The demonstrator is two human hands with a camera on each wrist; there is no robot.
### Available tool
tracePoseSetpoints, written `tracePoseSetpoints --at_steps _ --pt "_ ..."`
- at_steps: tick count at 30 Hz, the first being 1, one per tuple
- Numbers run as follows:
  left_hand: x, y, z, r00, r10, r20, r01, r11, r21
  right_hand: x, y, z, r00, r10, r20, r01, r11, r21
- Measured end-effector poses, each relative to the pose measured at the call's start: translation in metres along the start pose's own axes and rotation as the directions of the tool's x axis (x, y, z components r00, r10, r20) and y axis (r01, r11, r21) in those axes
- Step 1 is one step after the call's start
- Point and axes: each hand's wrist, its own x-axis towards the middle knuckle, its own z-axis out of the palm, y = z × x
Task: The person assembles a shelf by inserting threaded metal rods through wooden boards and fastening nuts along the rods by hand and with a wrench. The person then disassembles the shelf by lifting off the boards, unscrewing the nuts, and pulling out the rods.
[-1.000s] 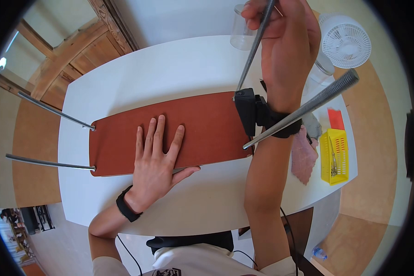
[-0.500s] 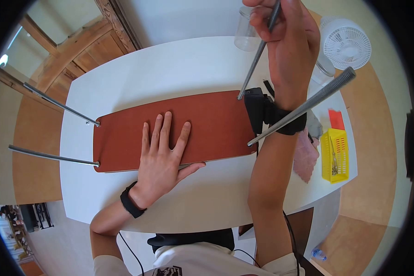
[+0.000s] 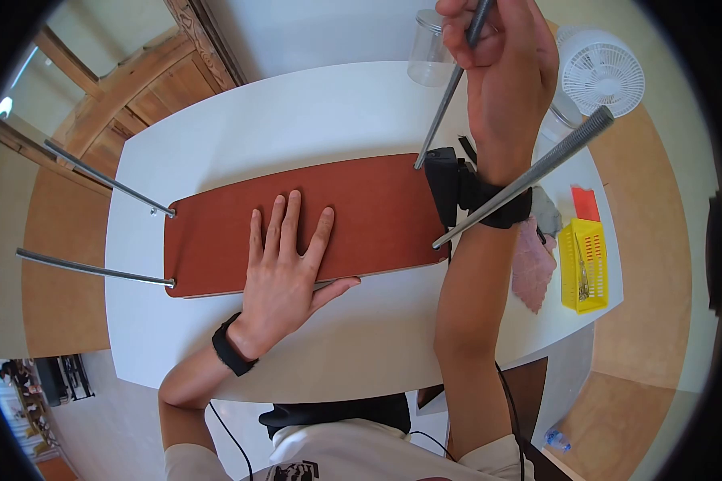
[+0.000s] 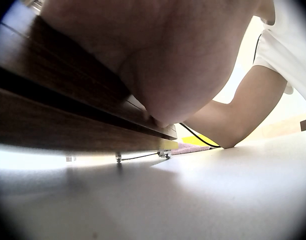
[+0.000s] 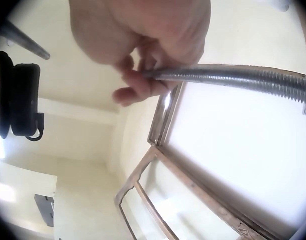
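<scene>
A long reddish-brown board (image 3: 369, 208) lies over the white table, with a metal rod standing up at each corner. My left hand (image 3: 281, 280) rests flat on its top, fingers spread, thumb out past the near edge. At the far right corner, my right hand (image 3: 505, 88) grips the upper part of a threaded rod (image 3: 441, 120) between curled fingers and thumb. The right wrist view shows the screw thread running out beyond those fingertips. Another threaded rod (image 3: 537, 172) passes in front of the right forearm. Under the board, in the left wrist view, small metal nuts (image 4: 165, 154) show.
Two more rods (image 3: 108, 176) lean outward at the board's left end. On the table's right are a yellow basket (image 3: 569, 280), a pink cloth (image 3: 531, 264), a grey cloth (image 3: 547, 215) and a red piece (image 3: 585, 204). Clear jars (image 3: 429, 60) and a white fan (image 3: 602, 76) stand farther back.
The board and left hand appear slightly farther right in the head view. My right hand's fingers have shifted a little around the rod; the left hand keeps its flat hold.
</scene>
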Motion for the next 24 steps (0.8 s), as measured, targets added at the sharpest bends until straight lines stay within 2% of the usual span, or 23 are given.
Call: tracePoseSetpoints --at_steps 3,6,8,12,14,15,17,18,20,21,23,24 --pt "0.0 0.0 -0.001 1.0 0.0 0.001 0.0 1.0 -0.003 0.0 0.0 -0.001 0.998 -0.065 0.025 0.067 0.992 -0.106" --pt "0.0 -0.001 0.0 1.0 0.004 -0.004 -0.004 1.0 -0.003 0.0 -0.006 -0.001 1.0 0.005 0.016 -0.004 0.996 -0.093" --pt "-0.001 -0.001 0.0 1.0 0.006 -0.007 -0.006 1.0 -0.003 -0.001 -0.014 0.001 0.995 0.064 0.077 -0.062 0.998 -0.029" --pt "-0.001 -0.001 0.0 1.0 0.011 -0.015 -0.011 1.0 0.002 -0.001 -0.017 0.007 0.995 0.087 0.055 -0.082 0.992 -0.093" --pt "-0.001 -0.001 0.001 1.0 0.012 -0.023 -0.012 1.0 -0.001 -0.004 -0.008 0.012 0.995 -0.096 -0.033 0.089 0.98 -0.18" --pt "-0.001 -0.001 0.0 1.0 0.013 -0.024 -0.013 1.0 -0.002 -0.002 -0.007 0.008 0.995 -0.099 -0.03 0.092 0.979 -0.181" --pt "-0.002 -0.001 0.001 0.999 0.012 -0.03 -0.012 1.0 -0.002 0.001 -0.01 0.001 0.999 0.041 0.029 -0.033 0.973 -0.228" --pt "-0.003 -0.002 0.001 0.999 0.016 -0.039 -0.016 1.0 -0.006 0.001 -0.013 0.002 0.999 0.037 0.033 -0.029 0.973 -0.228" --pt "-0.003 -0.002 0.002 0.998 0.019 -0.053 -0.019 1.0 -0.007 -0.001 -0.019 0.006 0.993 0.113 0.029 -0.11 0.991 -0.072" --pt "-0.003 -0.002 0.002 0.998 0.021 -0.059 -0.022 1.0 -0.007 0.0 -0.016 0.006 0.994 0.109 0.033 -0.106 0.992 -0.071" --pt "-0.004 -0.003 0.002 0.997 0.024 -0.068 -0.025 1.0 -0.007 0.0 -0.005 0.001 0.999 0.009 0.054 -0.007 0.999 -0.039" --pt "-0.004 -0.003 0.002 0.997 0.026 -0.069 -0.026 1.0 -0.007 0.001 -0.001 -0.002 0.999 0.005 0.054 -0.003 0.999 -0.042"
